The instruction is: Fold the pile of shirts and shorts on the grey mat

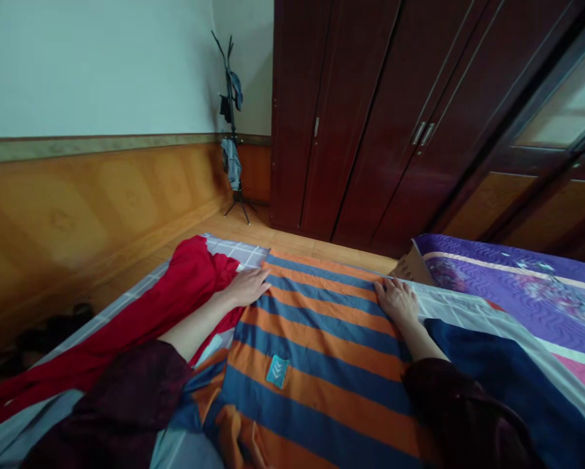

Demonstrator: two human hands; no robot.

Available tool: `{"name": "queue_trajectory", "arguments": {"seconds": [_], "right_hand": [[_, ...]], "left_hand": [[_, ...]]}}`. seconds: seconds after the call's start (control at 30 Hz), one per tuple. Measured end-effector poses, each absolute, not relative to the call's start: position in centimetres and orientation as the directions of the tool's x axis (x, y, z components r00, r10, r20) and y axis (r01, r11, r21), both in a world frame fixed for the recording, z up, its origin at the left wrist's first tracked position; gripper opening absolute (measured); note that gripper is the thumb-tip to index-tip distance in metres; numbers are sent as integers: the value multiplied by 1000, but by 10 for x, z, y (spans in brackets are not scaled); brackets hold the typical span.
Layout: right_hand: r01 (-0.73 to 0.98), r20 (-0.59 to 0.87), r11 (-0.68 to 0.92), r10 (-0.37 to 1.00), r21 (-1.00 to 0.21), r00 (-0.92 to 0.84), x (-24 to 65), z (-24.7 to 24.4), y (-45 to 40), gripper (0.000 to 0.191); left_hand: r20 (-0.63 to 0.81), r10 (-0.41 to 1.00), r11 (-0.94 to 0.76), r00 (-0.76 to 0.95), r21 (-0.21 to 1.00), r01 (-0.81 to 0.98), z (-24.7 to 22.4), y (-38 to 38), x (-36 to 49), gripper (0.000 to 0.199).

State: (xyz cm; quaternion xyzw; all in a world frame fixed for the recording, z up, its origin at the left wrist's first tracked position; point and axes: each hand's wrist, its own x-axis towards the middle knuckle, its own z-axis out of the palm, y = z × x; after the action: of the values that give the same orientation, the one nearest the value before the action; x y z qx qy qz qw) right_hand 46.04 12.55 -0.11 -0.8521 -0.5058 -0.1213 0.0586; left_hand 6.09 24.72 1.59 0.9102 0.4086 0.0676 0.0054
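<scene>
An orange and blue striped shirt (316, 339) lies spread on the bed, its far hem near the bed's edge. A small teal patch (277, 371) shows on its front, and its near end is bunched. My left hand (247, 286) rests on the shirt's left edge with fingers stretched out. My right hand (398, 299) lies flat at its right edge, near the far corner, fingers apart. Red cloth (175, 306) sits in folds beside my left forearm. Dark blue cloth (492, 365) lies to the right of my right forearm.
The bed has a grey checked sheet (236, 249). Purple floral bedding (507, 273) is at the right. Beyond the bed stand a dark red wardrobe (351, 130) and a black coat rack (231, 117). Dark shoes (43, 335) are on the floor at left.
</scene>
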Motion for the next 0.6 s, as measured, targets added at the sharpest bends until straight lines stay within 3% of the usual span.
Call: {"name": "queue_trajectory", "arguments": {"seconds": [0.13,0.2,0.33,0.47,0.6], "right_hand": [[896,274,-434,876,93,396,445,11,120,45],[919,280,-369,904,135,322,431,20,116,40],[965,298,-175,948,196,111,385,40,89,38],[981,359,173,913,87,-193,323,57,19,38],[908,397,419,837,-24,-376,282,55,-69,38]], "left_hand": [[84,676,-731,733,-53,680,31,194,-11,25],[58,628,-770,776,-99,630,36,180,-34,26],[32,591,-803,806,-72,591,41,171,-50,30],[72,585,-805,808,-75,589,46,157,-50,27],[79,626,-780,776,64,623,50,120,-47,16]]}}
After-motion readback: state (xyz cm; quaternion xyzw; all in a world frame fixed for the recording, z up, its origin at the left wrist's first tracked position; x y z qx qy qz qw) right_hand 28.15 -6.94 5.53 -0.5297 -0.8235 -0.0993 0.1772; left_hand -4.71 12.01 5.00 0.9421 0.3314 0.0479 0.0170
